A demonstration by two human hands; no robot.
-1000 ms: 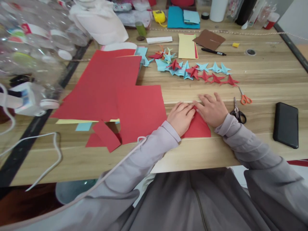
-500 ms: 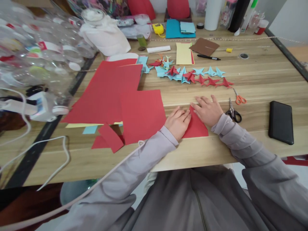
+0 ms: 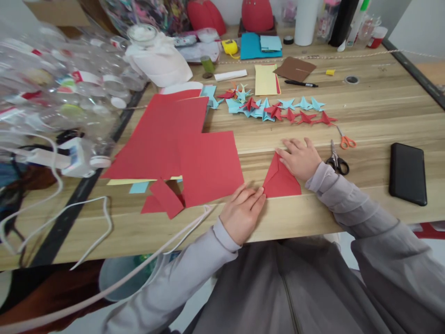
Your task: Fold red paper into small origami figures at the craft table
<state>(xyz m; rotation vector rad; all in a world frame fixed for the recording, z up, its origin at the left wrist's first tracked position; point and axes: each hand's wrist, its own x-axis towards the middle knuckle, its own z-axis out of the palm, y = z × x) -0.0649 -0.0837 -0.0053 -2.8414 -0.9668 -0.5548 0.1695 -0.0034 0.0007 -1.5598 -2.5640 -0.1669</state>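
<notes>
A folded piece of red paper (image 3: 284,181), roughly triangular with a fold line showing, lies on the wooden table in front of me. My right hand (image 3: 301,158) rests palm down on its upper right side, fingers spread, holding it against the table. At the paper's lower left corner are the fingertips of my left hand (image 3: 242,212), with the fingers stretched out and touching the edge. Just left of it lies a square red sheet (image 3: 212,167). Black-handled scissors (image 3: 336,162) lie close beside my right wrist.
Larger red sheets (image 3: 160,139) and red scraps (image 3: 165,198) lie left. Folded paper cranes (image 3: 274,110) line the table beyond my hands, near orange scissors (image 3: 346,140). A black phone-like slab (image 3: 407,174) sits right. Plastic bottles (image 3: 76,88) crowd the left; a cable (image 3: 104,232) crosses there.
My left hand has slid down and left along the red paper's edge to its lower corner, uncovering the fold. My right hand has stayed in place. The view has shifted slightly.
</notes>
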